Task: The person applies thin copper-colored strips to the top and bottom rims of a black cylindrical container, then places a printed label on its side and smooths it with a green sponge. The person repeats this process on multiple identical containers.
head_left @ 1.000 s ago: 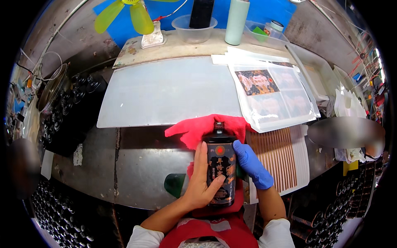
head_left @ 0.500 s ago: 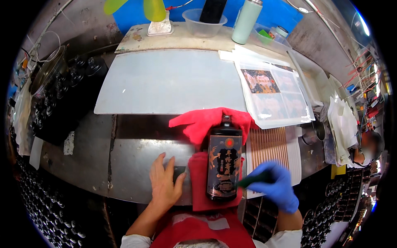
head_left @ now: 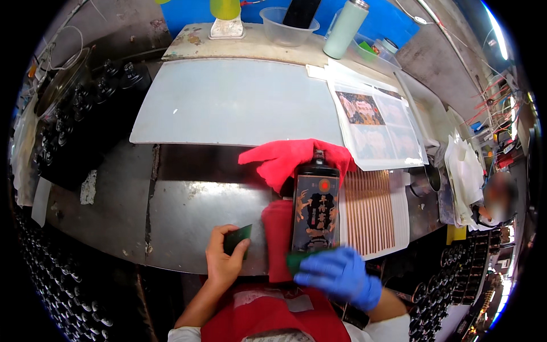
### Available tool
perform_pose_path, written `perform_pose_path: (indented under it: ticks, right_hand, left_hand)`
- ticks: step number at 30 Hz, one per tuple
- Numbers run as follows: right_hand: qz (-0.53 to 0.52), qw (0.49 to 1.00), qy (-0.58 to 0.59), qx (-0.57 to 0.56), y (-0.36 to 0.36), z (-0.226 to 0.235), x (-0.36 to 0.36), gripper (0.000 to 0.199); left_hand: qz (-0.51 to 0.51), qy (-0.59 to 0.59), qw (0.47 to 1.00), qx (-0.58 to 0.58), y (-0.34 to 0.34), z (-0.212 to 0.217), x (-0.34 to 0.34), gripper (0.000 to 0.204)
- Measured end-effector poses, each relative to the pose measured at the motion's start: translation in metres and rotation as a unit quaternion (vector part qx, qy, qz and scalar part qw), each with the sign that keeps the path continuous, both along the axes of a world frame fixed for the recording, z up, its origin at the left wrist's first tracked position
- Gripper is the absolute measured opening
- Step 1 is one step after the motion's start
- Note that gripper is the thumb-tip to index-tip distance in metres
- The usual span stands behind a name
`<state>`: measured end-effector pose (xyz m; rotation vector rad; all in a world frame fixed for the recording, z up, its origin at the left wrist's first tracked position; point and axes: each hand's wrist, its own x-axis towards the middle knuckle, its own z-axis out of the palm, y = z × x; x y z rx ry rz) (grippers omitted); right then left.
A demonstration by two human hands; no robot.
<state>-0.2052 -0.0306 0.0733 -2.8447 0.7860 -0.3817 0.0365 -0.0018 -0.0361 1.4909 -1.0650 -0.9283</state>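
Note:
A black bottle with a dark label lies on its side on a red cloth, cap pointing away from me. My left hand, bare, rests on the metal table left of the bottle and pinches a small dark green card. My right hand, in a blue glove, sits at the bottle's base and grips a green scraper pressed against the lower edge of the label.
A striped sheet lies right of the bottle, printed label sheets beyond it. A pale mat covers the far table. A clear tub and a pale flask stand at the back. Dark bottles crowd the left.
My left hand has left the bottle, moved left onto the table and taken up the green card. My right hand has slid from the bottle's side down to its base.

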Motion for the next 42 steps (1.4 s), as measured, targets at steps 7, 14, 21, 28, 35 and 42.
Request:
perform_pose_path:
  ticks: [7,14,21,28,35,42]
  right_hand:
    - [-0.372,0.850,-0.330,0.173,0.000,0.007,0.008,0.030]
    - [-0.380,0.774,-0.446,0.238,-0.065,-0.014,0.022,0.032]
    - [-0.426,0.595,-0.560,0.388,-0.070,-0.057,-0.013,0.031]
    - [-0.370,0.839,-0.370,0.147,-0.042,-0.002,0.018,0.030]
    - [-0.437,0.597,-0.543,0.397,-0.035,-0.052,-0.009,0.030]
    - [-0.457,0.724,-0.456,0.241,-0.035,-0.044,-0.026,0.031]
  left_hand:
    - [0.001,0.215,0.972,-0.091,-0.043,0.059,-0.043,0.028]
    - [0.014,0.129,0.982,-0.139,-0.102,0.054,-0.082,0.026]
    - [0.017,0.131,0.988,-0.079,-0.100,-0.011,-0.072,0.023]
    - [0.005,-0.015,0.984,-0.175,-0.075,0.067,-0.084,0.021]
    - [0.039,0.070,0.991,-0.103,-0.066,0.021,-0.077,0.023]
    - [0.083,0.044,0.993,-0.075,-0.056,0.035,-0.060,0.024]
